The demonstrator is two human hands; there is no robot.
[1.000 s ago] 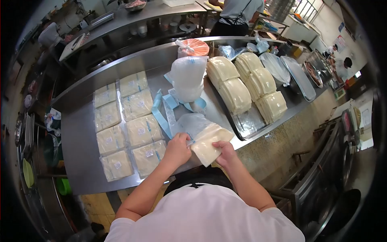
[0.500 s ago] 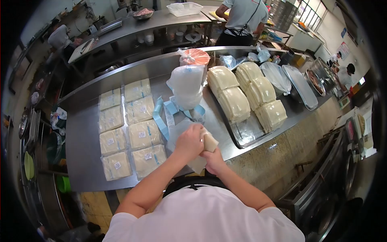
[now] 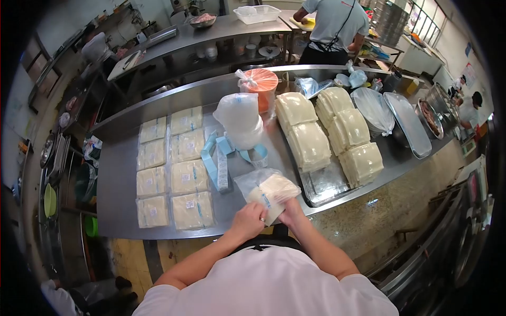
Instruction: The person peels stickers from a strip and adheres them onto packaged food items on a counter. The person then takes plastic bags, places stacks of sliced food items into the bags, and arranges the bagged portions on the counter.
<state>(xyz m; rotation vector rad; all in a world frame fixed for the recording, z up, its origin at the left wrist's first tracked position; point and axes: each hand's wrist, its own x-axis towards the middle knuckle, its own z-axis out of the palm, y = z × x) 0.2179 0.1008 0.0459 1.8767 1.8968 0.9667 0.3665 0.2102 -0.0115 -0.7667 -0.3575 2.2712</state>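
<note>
My left hand (image 3: pixel 250 220) grips the near left edge of a clear plastic bag (image 3: pixel 243 184) with a stack of cream-coloured dough sheets (image 3: pixel 278 188) in it. At the bag's lower right, my right hand (image 3: pixel 291 213) closes round the same bag and supports the stack; some of its fingers are hidden beneath. The bag is tilted at the table's near edge, its far left corner loose. Beyond it lies a curled strip of blue-backed labels (image 3: pixel 210 167). A white roll of plastic (image 3: pixel 240 118) stands behind the strip.
Flat bagged packs (image 3: pixel 191 176) lie in two columns on the left of the steel table (image 3: pixel 118 184). To the right, a metal tray (image 3: pixel 321 195) holds several tall stacks of sheets (image 3: pixel 308 147). An orange tub (image 3: pixel 263 79) stands behind. Another person (image 3: pixel 337 26) works at the back counter.
The bag with the sheets, bunched upright between my hands before, now lies flatter and faces up. My left hand has moved down to its near edge. The view has shifted slightly.
</note>
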